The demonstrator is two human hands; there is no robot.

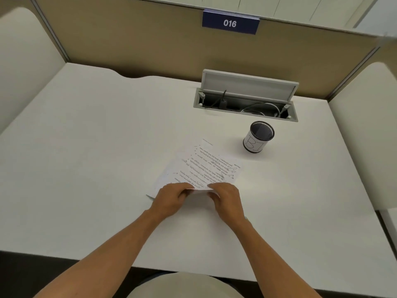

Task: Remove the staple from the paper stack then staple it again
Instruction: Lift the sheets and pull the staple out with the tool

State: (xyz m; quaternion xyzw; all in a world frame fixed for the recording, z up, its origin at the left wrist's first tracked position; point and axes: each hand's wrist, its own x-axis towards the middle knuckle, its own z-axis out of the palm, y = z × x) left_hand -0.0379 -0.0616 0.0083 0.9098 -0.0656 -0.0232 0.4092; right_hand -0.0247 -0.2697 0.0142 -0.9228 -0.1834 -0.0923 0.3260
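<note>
a: just beyond both hands, the stack of white printed paper sheets (pixel 199 166) is lying skewed on the plain white desk (pixel 86 147), its near edge lifted between the two hands.

b: what are the hands doing?

a: the left hand (pixel 171 198) is curling its fingers onto the near left part of that edge, and the right hand (pixel 225 198) is pinching the same edge close beside it. they look like they are working at the staple, but the staple itself is too small to make out.

b: any tool?

a: none is showing. past the right hand, well apart, a round black mesh pen cup with a white paper label (pixel 258 136) is standing, seemingly empty, and further off an open grey cable hatch (pixel 247 100) is gaping.

b: so how should it go?

a: probably by pinning the sheets flat with one hand while the other is prying the staple legs up with a fingernail, slowly, so the corner isn't tearing.
</note>
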